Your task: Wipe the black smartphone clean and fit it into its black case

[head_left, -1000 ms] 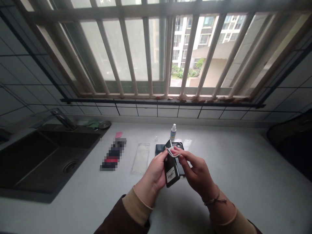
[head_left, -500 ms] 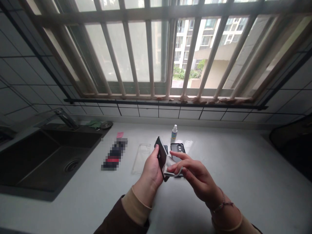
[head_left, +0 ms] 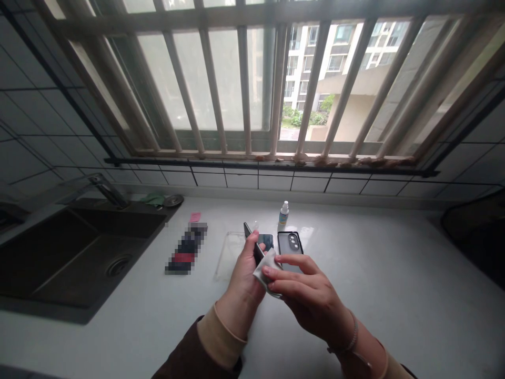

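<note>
Held up over the counter, a dark phone is tilted edge-on in my left hand, whose fingers are closed round it. My right hand grips a pale grey cloth and presses it against the lower end of the phone. Behind the hands, a clear phone case lies to the left and a black-rimmed phone case with a camera cutout lies to the right. Another dark, shiny phone-like slab shows between them, partly hidden by my left hand.
A small white spray bottle stands behind the cases on the white counter. Left of them lie a pink slip and a blurred-out dark item. A sink with a faucet is set in at the left.
The phone has turned from showing its flat face to nearly edge-on. My right hand and the cloth have shifted slightly left and now wrap the phone's lower edge.
</note>
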A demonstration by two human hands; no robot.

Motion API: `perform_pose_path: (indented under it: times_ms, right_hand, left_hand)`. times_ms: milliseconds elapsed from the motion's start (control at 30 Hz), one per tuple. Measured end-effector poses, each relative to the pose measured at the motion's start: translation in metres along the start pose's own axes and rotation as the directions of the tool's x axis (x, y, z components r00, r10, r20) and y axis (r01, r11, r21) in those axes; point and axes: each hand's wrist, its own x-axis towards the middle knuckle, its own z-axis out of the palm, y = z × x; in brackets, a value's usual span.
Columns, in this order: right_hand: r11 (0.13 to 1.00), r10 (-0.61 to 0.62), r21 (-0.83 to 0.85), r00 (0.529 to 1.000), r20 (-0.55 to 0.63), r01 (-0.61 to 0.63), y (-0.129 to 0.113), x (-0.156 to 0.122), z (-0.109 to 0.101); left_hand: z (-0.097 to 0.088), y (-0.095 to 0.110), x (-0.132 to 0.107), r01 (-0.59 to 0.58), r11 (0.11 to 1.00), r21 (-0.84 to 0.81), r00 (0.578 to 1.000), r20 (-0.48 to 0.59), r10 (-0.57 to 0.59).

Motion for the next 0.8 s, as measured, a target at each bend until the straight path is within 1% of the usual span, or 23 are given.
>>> perform_pose_path:
  times_ms: [67,133,200,300,400,467,533,633,733,800]
  right_hand:
    - [0.999,-0.019,-0.044,0.999,0.040,0.021,0.000,-0.001,0.002]
    - [0.999,-0.021,-0.039,0.998,0.067,0.024,0.000,-0.001,0.004]
    - [1.000,-0.004,0.007,0.997,0.071,0.004,0.000,0.000,0.006]
    - [0.992,0.035,0.118,0.998,0.044,-0.040,-0.001,0.000,0.009]
    - [0.974,0.055,0.217,0.998,0.030,-0.060,-0.002,0.002,0.010]
    - [0.967,0.064,0.247,0.997,0.036,-0.071,-0.002,0.002,0.009]
    - [0.961,0.084,0.259,0.996,0.044,-0.092,-0.002,0.002,0.009]
    - [0.956,0.118,0.265,0.992,0.053,-0.128,-0.001,0.002,0.008]
    - [0.960,0.140,0.238,0.989,0.050,-0.148,0.001,0.002,0.007]
    - [0.963,0.153,0.220,0.987,0.043,-0.159,0.002,0.002,0.005]
  left_hand:
    - [-0.001,0.005,0.001,-0.007,0.999,-0.050,1.000,-0.011,0.006]
    - [-0.001,0.009,0.000,0.003,0.997,-0.079,1.000,0.014,-0.002]
    - [0.000,0.013,-0.001,0.025,0.997,-0.078,0.999,0.038,-0.022]
    - [0.000,0.015,-0.004,0.044,0.996,-0.079,0.997,0.064,-0.039]
    - [0.001,0.014,-0.004,0.060,0.989,-0.133,0.990,0.136,-0.041]
    - [0.001,0.013,-0.004,0.070,0.982,-0.177,0.982,0.188,-0.036]
    - [0.002,0.013,-0.005,0.075,0.976,-0.203,0.976,0.214,-0.030]
    - [0.002,0.015,-0.008,0.078,0.972,-0.221,0.976,0.216,-0.029]
    - [0.002,0.018,-0.011,0.105,0.966,-0.237,0.972,0.228,-0.049]
    - [0.003,0.020,-0.013,0.094,0.968,-0.231,0.972,0.232,-0.039]
